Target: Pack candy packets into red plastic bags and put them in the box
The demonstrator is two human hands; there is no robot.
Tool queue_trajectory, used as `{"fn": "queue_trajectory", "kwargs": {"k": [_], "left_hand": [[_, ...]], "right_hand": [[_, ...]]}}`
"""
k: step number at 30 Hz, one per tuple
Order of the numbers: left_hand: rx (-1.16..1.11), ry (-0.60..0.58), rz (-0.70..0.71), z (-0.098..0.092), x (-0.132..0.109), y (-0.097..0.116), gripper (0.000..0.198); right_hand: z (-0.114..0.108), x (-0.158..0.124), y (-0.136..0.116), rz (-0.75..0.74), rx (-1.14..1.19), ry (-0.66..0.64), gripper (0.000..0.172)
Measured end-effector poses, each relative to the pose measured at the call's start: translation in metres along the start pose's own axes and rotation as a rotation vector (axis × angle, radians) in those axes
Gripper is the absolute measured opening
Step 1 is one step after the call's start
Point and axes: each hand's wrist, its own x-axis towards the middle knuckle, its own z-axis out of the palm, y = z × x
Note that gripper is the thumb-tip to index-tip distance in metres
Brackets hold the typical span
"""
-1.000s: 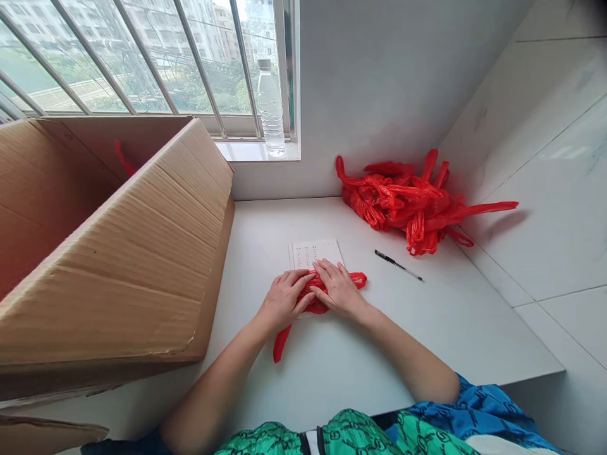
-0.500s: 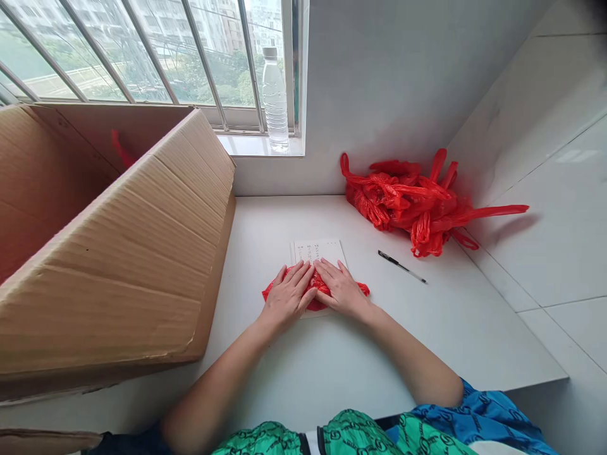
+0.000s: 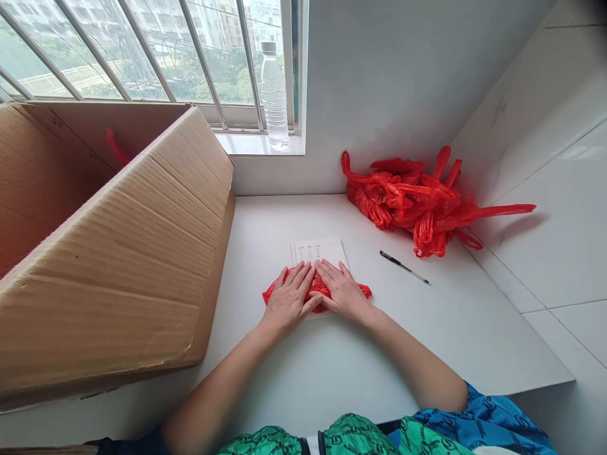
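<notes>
Both palms lie flat on a crumpled red plastic bag (image 3: 318, 285), pressing it down over a small notebook (image 3: 327, 248). My left hand (image 3: 290, 296) covers the bag's left part, its fingers stretched out and pointing away from me. On the right part rests my right hand (image 3: 342, 292), also flat with fingers extended. The two thumbs meet near the bag's lower middle. Handwritten columns show on the page above the fingertips; the bag and my hands hide much of the rest. A black and clear pen (image 3: 404, 267) lies to the right of the notebook.
On the left stands a large open cardboard box (image 3: 123, 265) with red plastic inside. Against the back wall lies a heap of red plastic bags (image 3: 417, 202). A clear water bottle (image 3: 275, 101) stands on the sill of the barred window. The white table (image 3: 303, 379) ends at the right.
My hands stay pressed on the red bag in nearly the same place. The view has shifted very slightly; nothing has been picked up or let go.
</notes>
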Motion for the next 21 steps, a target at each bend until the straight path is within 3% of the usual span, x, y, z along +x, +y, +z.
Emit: {"fn": "queue_trajectory", "kwargs": {"k": [21], "left_hand": [[-0.003, -0.027, -0.012, 0.0018, 0.0001, -0.0007, 0.067]], "right_hand": [[0.0001, -0.0003, 0.0007, -0.007, -0.003, 0.003, 0.077]]}}
